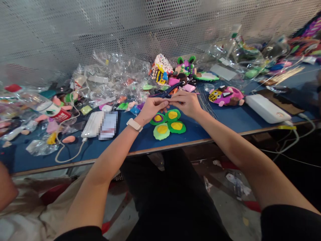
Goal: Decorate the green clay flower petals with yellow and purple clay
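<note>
Left hand point(155, 106) and right hand point(187, 102) meet at far side of clay flower point(173, 126); fingertips bunched, cannot tell if holding anything. Lowering either could dent petals.

The petals point(177, 126) are light and darker green with yellow centres, one ringed purple; the table point(136, 144) is blue, the wristband point(134, 125) whitish, the wall point(120, 30) grey, dotted with holes.

head-worn view, facing forward, downward, near hands point(188, 103)
</note>
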Action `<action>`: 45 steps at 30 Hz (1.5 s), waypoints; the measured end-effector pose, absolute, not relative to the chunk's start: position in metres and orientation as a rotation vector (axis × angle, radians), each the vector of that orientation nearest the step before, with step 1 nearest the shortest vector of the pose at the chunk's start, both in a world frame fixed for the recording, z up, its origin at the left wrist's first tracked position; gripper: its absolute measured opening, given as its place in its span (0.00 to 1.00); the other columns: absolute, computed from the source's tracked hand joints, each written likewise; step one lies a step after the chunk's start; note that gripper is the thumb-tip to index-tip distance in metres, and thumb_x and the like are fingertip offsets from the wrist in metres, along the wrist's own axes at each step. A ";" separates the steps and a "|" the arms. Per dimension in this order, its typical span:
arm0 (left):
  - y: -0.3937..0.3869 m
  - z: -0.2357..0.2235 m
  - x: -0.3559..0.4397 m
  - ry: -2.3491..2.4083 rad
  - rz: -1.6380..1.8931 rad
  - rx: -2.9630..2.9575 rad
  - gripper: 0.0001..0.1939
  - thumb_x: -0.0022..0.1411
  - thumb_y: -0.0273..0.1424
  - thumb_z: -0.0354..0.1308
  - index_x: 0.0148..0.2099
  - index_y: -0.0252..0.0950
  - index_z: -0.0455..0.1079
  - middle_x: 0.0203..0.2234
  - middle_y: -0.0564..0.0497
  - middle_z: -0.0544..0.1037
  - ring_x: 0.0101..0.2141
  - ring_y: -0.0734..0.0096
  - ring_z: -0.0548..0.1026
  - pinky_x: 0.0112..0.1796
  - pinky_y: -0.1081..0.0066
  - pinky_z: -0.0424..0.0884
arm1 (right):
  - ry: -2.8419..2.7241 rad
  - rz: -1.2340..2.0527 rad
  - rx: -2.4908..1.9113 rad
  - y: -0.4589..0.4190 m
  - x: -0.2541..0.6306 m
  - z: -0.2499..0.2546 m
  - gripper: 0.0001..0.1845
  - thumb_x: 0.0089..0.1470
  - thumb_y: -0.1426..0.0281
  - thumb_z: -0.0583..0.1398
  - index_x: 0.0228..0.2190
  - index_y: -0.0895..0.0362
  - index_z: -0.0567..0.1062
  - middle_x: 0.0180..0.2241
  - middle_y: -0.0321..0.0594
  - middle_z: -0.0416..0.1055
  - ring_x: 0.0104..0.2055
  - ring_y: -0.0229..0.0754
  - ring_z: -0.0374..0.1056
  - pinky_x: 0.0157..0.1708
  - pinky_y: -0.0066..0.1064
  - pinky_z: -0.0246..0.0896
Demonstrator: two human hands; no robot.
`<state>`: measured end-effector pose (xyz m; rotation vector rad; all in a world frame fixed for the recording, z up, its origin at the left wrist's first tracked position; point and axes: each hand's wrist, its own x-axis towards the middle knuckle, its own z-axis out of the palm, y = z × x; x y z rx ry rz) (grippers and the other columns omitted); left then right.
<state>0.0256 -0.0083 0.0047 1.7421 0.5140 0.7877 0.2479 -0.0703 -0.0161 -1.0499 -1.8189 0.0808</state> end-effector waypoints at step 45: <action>-0.013 0.014 0.023 0.529 0.753 1.865 0.27 0.61 0.54 0.76 0.40 0.31 0.84 0.27 0.44 0.84 0.29 0.67 0.81 0.34 0.68 0.77 | -1.854 0.109 -1.070 -0.074 0.250 -0.011 0.09 0.67 0.60 0.69 0.43 0.46 0.91 0.44 0.42 0.86 0.45 0.52 0.80 0.48 0.47 0.77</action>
